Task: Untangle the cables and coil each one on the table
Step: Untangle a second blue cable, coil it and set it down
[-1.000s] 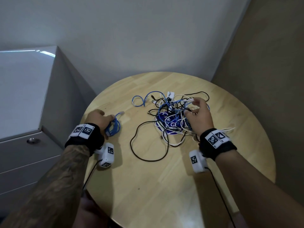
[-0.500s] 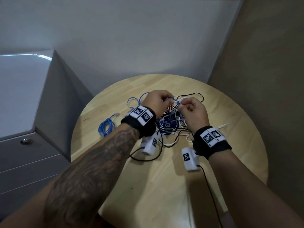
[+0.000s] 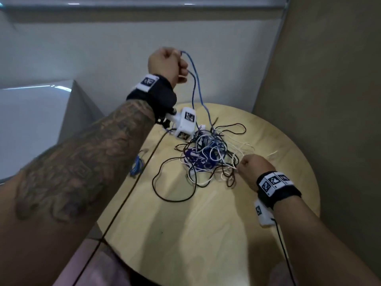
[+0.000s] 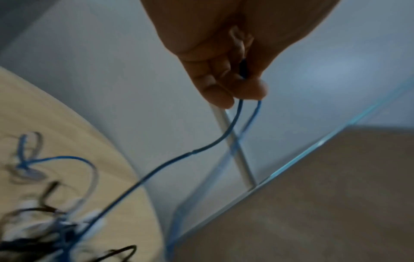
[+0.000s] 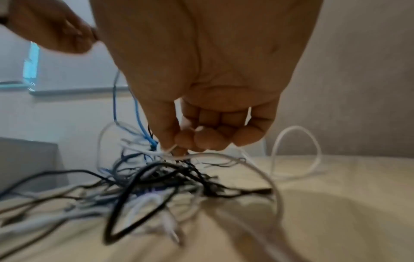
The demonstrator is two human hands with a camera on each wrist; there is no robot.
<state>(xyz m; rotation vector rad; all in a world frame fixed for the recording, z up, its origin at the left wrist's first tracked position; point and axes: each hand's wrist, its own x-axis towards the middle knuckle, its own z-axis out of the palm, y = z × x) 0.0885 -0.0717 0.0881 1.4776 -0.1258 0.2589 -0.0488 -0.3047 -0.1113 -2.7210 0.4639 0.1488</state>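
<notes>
Since half a second ago your left hand (image 3: 168, 65) has risen from the tangle (image 3: 206, 155) to well above the table (image 3: 206, 234), drawing a blue cable (image 3: 195, 87) up with it, while your right hand (image 3: 254, 169) has slid back to the tangle's near right edge.

Nearest you, that right hand sits low at the pile with its knuckles up and the wrist just above the table. Its fingers (image 5: 210, 138) are curled in, and thumb and forefinger pinch a white cable (image 5: 201, 156) where it leaves the heap.

Next comes the tangle itself, a knot of black, white and blue cables lying on the middle of the round table, with one long black loop (image 3: 175, 182) spilling toward you. To its left, apart from it, a small coiled blue cable (image 3: 136, 166) lies on the table, partly hidden by your forearm.

Farthest and highest, your left hand is raised with the forearm slanting upward. Its fingers (image 4: 220, 96) are closed tight on a bend of the blue cable (image 4: 224, 138), and two strands hang from the grip down into the tangle.
</notes>
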